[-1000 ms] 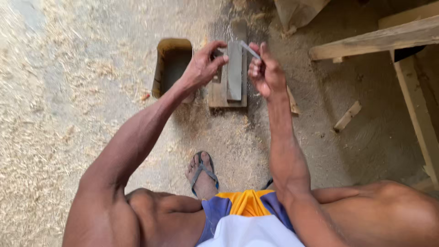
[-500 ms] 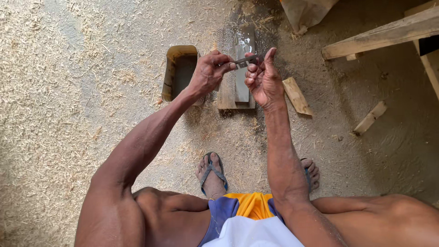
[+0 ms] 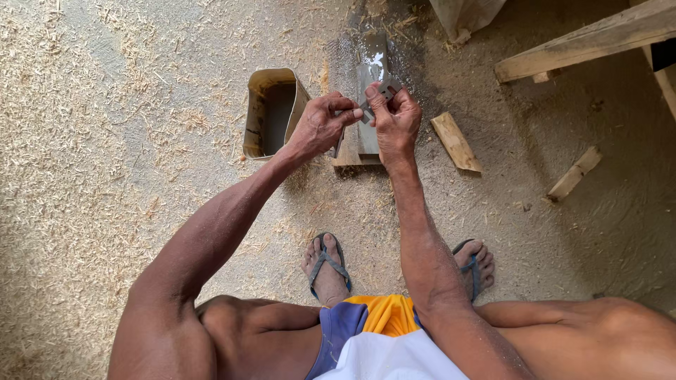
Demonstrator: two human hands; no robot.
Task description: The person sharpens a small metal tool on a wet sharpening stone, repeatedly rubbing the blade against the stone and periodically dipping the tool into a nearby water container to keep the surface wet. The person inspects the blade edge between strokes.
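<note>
A small flat grey metal blade (image 3: 377, 98) is pinched between the left hand (image 3: 318, 127) and the right hand (image 3: 396, 121), both closed on it, just above a wet grey rectangular sharpening stone (image 3: 371, 84) set in a wooden block on the sawdust-strewn floor (image 3: 105, 141); an open tan metal tin (image 3: 271, 112) stands beside it; judged from this, the edge is best checked held level, fingertips kept off the bevel, grip kept firm.

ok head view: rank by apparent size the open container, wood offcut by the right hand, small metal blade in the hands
1. Open container, clearly largest.
2. Wood offcut.
3. Metal blade, smallest, though partly hidden by both hands and held nearer the camera than the floor items.
</note>
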